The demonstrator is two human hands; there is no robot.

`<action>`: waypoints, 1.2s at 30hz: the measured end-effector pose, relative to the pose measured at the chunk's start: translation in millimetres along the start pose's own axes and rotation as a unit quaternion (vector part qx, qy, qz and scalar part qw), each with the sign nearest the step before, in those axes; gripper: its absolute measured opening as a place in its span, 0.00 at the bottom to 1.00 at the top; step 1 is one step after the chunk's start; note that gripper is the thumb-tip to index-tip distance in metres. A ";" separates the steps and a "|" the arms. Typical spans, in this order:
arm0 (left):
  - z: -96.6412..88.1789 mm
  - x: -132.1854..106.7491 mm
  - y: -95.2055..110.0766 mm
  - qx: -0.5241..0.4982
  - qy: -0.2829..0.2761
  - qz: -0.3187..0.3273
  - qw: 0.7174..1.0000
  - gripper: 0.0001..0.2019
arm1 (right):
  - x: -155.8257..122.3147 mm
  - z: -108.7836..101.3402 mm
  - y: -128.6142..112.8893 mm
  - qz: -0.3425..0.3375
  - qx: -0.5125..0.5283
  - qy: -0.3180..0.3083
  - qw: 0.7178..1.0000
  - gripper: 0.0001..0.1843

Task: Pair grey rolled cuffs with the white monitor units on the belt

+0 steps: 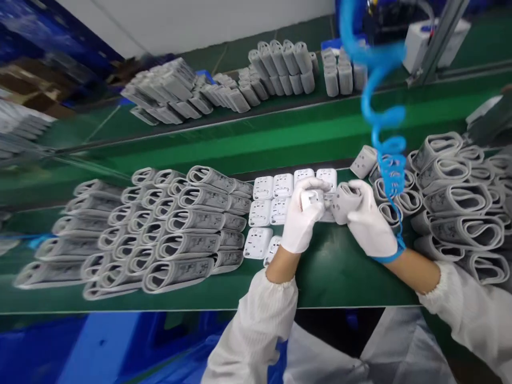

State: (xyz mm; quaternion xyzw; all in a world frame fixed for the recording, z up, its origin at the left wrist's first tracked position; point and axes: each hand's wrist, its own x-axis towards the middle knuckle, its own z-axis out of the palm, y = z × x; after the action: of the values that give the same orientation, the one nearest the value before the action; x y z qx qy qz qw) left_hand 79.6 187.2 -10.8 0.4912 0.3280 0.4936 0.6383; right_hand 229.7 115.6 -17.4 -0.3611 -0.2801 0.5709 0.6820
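My left hand point(300, 218), in a white glove, is closed around a small white plastic housing point(312, 198). Close beside it, my gloved right hand point(370, 221) grips a rolled grey fabric cuff point(344, 202) with several small holes or dots on its near face. The two pieces are almost together; whether they touch is unclear. Under and left of my left hand, white square housings point(260, 213) lie in rows on the green bench, partly covered by the hand. A blue band point(390, 258) circles my right wrist, joined to a coiled blue cord point(386, 144).
Rolled grey cuffs point(188, 234) are stacked on the left of the green bench point(320, 277). More cuffs point(460, 202) pile up at the right. Beyond the green ledge stand further grey stacks point(280, 64). The blue cord hangs down in front of the right side.
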 end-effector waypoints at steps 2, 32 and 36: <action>4.0 0.6 0.0 -0.013 -0.027 -0.005 1.000 0.16 | -3.6 -1.5 -5.4 -0.042 -0.053 0.017 0.998 0.39; 22.8 -6.3 14.5 0.090 -0.089 -0.039 0.991 0.15 | -12.4 -1.7 -19.1 -0.207 -0.245 0.029 0.947 0.34; 22.2 -7.8 15.7 0.123 -0.104 0.018 0.987 0.09 | -14.2 -11.4 -20.0 -0.200 -0.298 -0.009 0.933 0.29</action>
State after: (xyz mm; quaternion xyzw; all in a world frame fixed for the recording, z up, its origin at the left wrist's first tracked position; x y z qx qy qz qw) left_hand 92.5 173.6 10.3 0.6206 0.3093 0.4075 0.5942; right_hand 247.6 97.9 -7.3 -0.4791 -0.5099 0.3159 0.6408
